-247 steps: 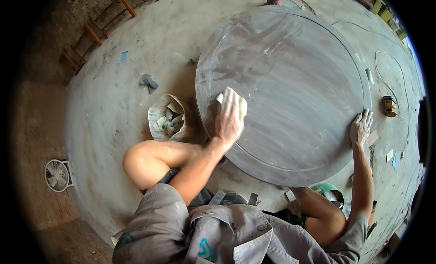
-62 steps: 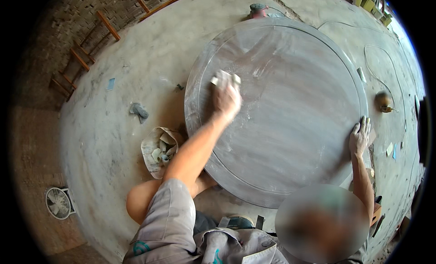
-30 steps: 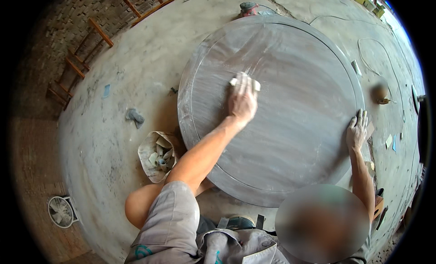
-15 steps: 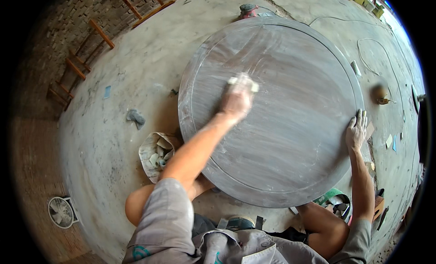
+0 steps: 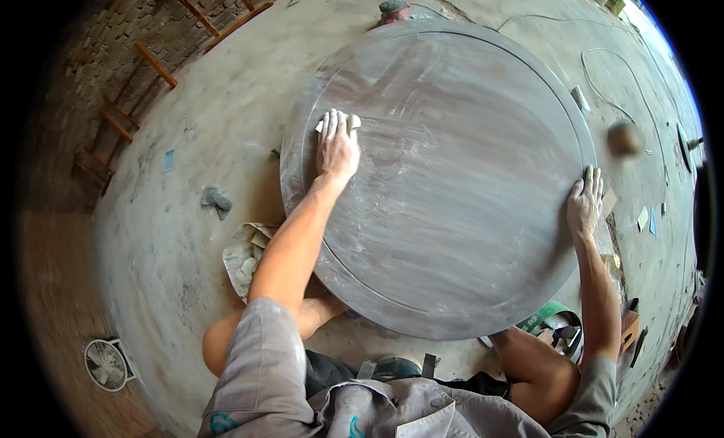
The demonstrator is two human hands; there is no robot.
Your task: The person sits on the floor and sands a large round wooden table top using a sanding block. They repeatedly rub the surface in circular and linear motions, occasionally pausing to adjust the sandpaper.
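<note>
I sit on a dusty grey concrete floor (image 5: 188, 234), and the big round grey tabletop (image 5: 452, 189) lies flat on it in front of me. Left of the disc a crumpled sack of scraps (image 5: 245, 257) and a small grey rag (image 5: 216, 200) lie on the concrete. On the far right, thin cables (image 5: 633, 61) loop across it, with paper bits (image 5: 645, 219) and a round lump (image 5: 624, 138) near the rim.

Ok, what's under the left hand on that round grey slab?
A pale sanding pad pokes out beyond the left hand's fingers on the round slab. The rest is covered by the palm.
</note>
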